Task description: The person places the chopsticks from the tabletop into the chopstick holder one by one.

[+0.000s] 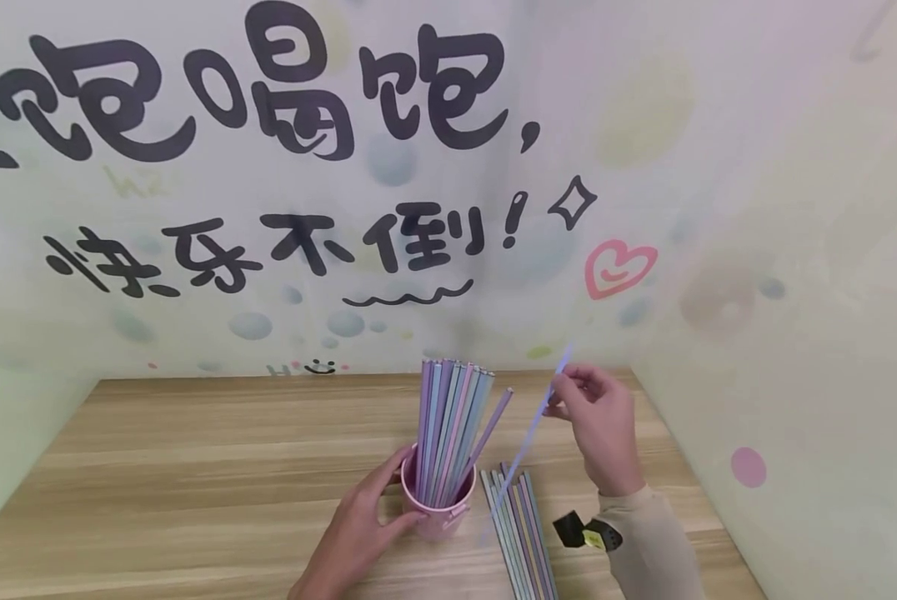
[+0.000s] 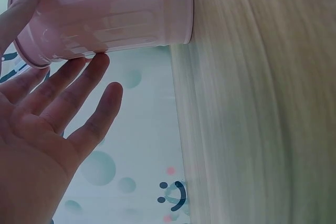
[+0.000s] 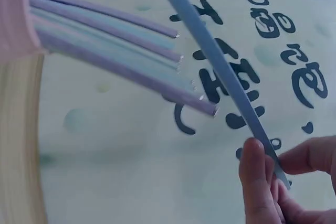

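Note:
A small pink bucket stands on the table, full of upright pastel straws in purple, blue and pink. One purple straw leans out to the right. My left hand holds the bucket from its left side, thumb near the front and fingers on the far side; the left wrist view shows fingertips touching the bucket wall. Above and right of the bucket, my right hand pinches a blue straw near its upper end. This straw slants down to the left, its lower part blurred in the head view.
More straws lie side by side on the wooden table, right of the bucket. A wall with dark lettering rises behind the table, and another wall bounds the right side.

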The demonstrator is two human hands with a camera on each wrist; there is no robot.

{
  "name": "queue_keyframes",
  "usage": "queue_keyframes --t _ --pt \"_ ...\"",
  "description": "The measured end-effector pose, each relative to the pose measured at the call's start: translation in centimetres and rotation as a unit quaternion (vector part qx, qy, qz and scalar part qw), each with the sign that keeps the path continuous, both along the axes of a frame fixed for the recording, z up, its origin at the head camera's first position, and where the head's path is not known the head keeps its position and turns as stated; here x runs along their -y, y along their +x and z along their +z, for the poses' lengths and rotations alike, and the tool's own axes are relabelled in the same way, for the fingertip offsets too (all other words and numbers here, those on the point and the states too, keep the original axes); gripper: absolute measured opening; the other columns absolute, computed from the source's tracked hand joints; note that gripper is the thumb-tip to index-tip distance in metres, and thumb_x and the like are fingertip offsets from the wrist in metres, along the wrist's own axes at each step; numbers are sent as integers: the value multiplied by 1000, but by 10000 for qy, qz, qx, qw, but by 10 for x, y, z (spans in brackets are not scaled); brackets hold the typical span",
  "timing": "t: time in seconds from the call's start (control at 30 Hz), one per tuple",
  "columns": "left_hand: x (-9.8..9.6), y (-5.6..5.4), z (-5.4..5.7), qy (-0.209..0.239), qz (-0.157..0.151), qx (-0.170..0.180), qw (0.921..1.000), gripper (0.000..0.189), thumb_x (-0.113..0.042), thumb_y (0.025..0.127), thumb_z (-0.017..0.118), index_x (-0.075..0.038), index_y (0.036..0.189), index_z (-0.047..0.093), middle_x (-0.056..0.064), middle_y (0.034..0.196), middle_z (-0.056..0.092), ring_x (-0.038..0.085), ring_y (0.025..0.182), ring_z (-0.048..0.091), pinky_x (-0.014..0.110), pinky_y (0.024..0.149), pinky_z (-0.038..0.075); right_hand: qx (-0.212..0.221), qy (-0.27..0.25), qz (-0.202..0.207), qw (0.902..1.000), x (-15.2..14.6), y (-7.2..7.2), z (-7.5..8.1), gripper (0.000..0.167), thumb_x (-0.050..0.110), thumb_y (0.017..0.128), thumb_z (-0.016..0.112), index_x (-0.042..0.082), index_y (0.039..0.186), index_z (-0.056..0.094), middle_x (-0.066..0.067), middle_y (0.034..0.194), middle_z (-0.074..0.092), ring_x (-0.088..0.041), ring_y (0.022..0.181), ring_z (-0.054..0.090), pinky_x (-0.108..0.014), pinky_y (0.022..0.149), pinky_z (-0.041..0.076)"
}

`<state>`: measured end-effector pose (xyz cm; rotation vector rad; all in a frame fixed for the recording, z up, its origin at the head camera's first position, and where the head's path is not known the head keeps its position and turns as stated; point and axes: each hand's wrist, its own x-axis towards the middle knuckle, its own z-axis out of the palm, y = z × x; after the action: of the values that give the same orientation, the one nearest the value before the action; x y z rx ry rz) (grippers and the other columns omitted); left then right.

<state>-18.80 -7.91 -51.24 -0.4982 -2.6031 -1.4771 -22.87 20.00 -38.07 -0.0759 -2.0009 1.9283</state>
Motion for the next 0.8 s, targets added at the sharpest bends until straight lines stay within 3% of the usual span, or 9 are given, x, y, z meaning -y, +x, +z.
queue_keyframes --t 0.17,0.33,0.8 --pt "0 0 0 5 -4 -68 10000 91 -23 77 85 -40 152 36 -7 137 60 12 115 62 47 102 49 -623 -396 -383 9965 14 -9 8 6 -5 92 59 -9 97 59 -8 77 61 -16 66 64 -38 65 63" --pt "-1 0 -1 -2 -21 -77 10000 90 -24 78 84 -41 152 36 -5 135 61 13 114 62 48 101 50 -1048 -327 -403 9931 27 -13 4 10 -6 93 58 -14 98 59 -11 80 62 -16 64 65 -37 65 62" --pt "0 1 2 51 -59 111 9999 89 -24 79 84 -39 152 36 -5 138 59 11 117 60 46 106 46 -1108 565 -92 9922 52 -9 -46 3 -10 89 63 -11 92 63 -16 79 60 -15 67 62 -38 59 62"
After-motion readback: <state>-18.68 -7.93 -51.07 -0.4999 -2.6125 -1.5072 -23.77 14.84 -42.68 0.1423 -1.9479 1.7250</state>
